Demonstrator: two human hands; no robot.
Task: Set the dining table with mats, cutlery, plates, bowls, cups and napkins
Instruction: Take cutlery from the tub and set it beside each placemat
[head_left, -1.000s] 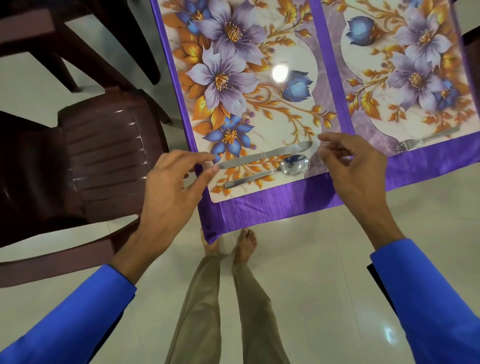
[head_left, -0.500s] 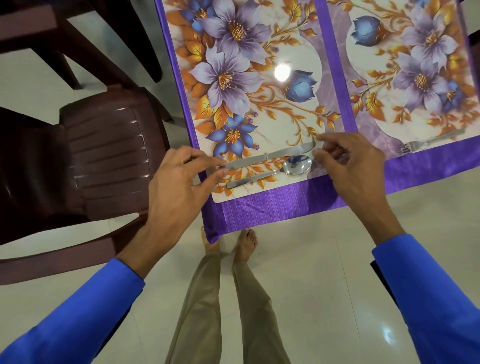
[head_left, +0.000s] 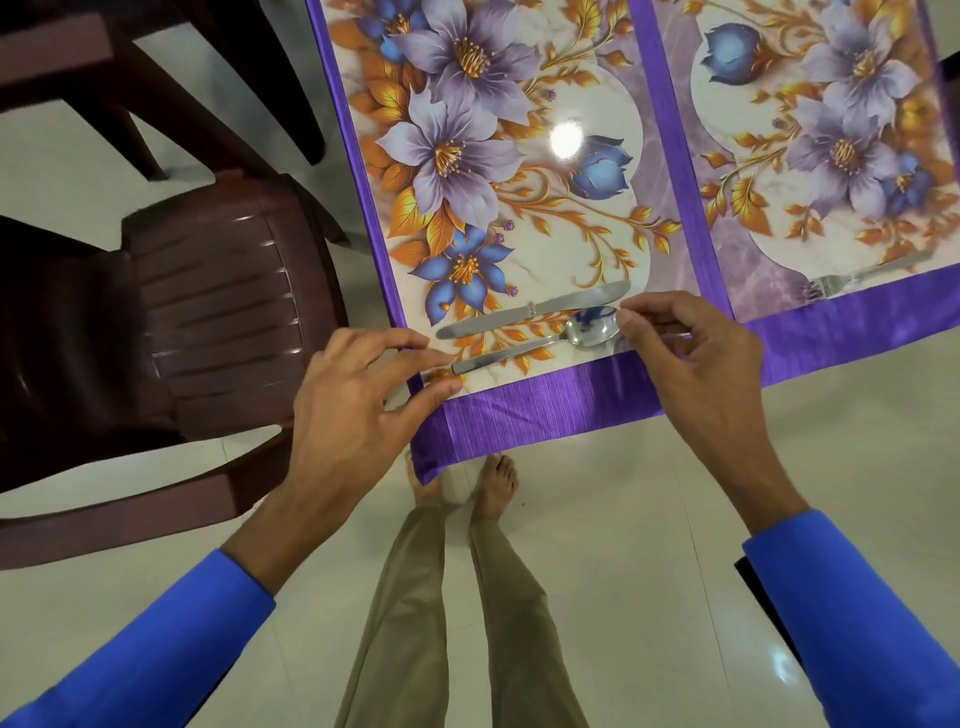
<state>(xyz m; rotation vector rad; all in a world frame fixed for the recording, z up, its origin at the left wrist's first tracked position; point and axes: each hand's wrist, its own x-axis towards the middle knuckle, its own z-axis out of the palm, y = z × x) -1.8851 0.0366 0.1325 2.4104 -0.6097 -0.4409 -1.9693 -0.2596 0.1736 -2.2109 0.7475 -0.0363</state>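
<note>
Two floral mats lie side by side on the purple-clothed table (head_left: 545, 410). On the left mat (head_left: 493, 156), near its front edge, a steel knife (head_left: 530, 310) lies crosswise, with a spoon (head_left: 519, 351) just in front of it. My left hand (head_left: 358, 410) pinches the end of the spoon's handle between thumb and fingers. My right hand (head_left: 691, 374) touches the rim of the spoon's bowl with its fingertips. A fork (head_left: 852, 278) lies on the right mat (head_left: 831, 130), near its front edge.
A dark brown plastic chair (head_left: 208, 322) stands close to the table's left corner, and another chair (head_left: 156, 78) is behind it. I stand on white floor tiles, my bare feet (head_left: 493, 483) at the table's front edge.
Both hands have left the ends of the knife and come slightly toward me, onto the two ends of the spoon. The knife stays on the mat.
</note>
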